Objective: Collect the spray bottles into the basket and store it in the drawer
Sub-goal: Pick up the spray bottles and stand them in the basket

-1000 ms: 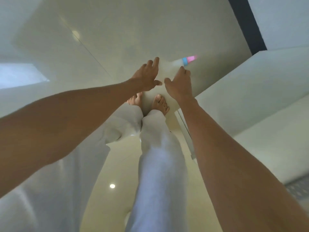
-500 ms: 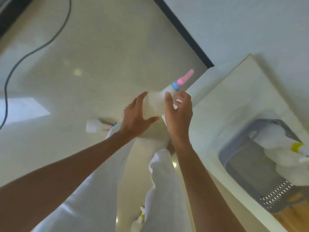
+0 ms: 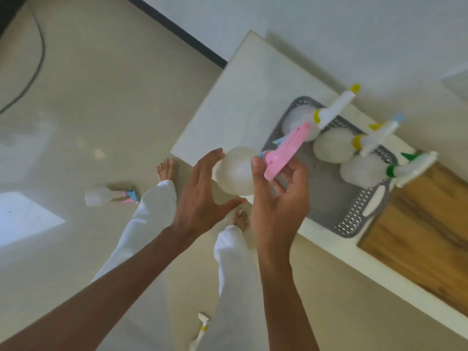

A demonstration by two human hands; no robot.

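Note:
I hold a white spray bottle with a pink head [image 3: 236, 173] in the air at the near left end of the grey basket [image 3: 354, 219]. My right hand [image 3: 278, 198] grips its pink trigger head. My left hand [image 3: 202, 198] is spread against the bottle's round body, fingers apart. The basket stands on a white cabinet top [image 3: 240, 110] and holds three white bottles: two with yellow collars [image 3: 331, 110] [image 3: 369, 138] and one with a green collar [image 3: 395, 171]. On the floor lie a bottle with a pink and blue head [image 3: 109, 196] and a bottle with a yellow collar [image 3: 201, 330].
A wooden board [image 3: 417, 236] lies on the cabinet top right of the basket. A black cable [image 3: 33, 67] runs across the floor at the upper left. My bare feet [image 3: 166, 168] and white trouser legs stand at the cabinet's edge. A dark skirting strip [image 3: 177, 34] lines the wall.
I lifted the pink-headed bottle from floor level and carried it right, up to the basket's end. My right hand shifted from the body to the trigger head. The view swung toward the cabinet top.

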